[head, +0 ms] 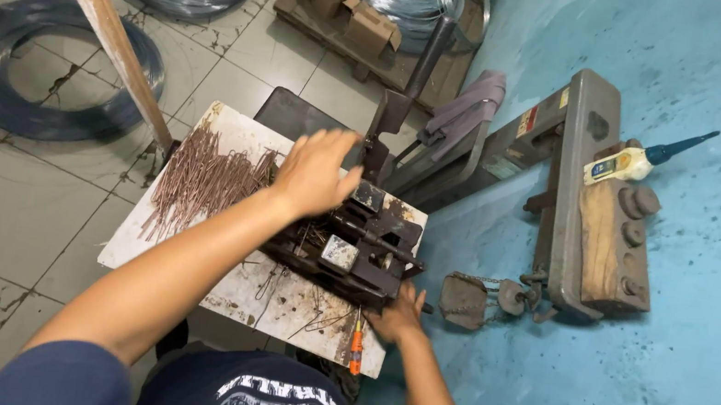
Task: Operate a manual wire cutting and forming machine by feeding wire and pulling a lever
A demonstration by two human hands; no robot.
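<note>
A dark, rusty metal bending jig [354, 248] sits on a stained white board [189, 236]. The left hand [316, 172] rests on it, fingers spread; the right hand [398, 317] grips its near edge. Copper-coloured wire pieces [206, 178] lie alongside, wire coils [44, 68] on the tiled floor.

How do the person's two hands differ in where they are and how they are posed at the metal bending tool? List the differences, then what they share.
The left hand lies over the far top of the dark metal tool, fingers spread; the right hand is at the tool's near edge, fingers curled.
The left hand is beside the pile of rusty wire pieces; the right hand is beside the orange screwdriver.
Both are bare and at the same tool.
</note>
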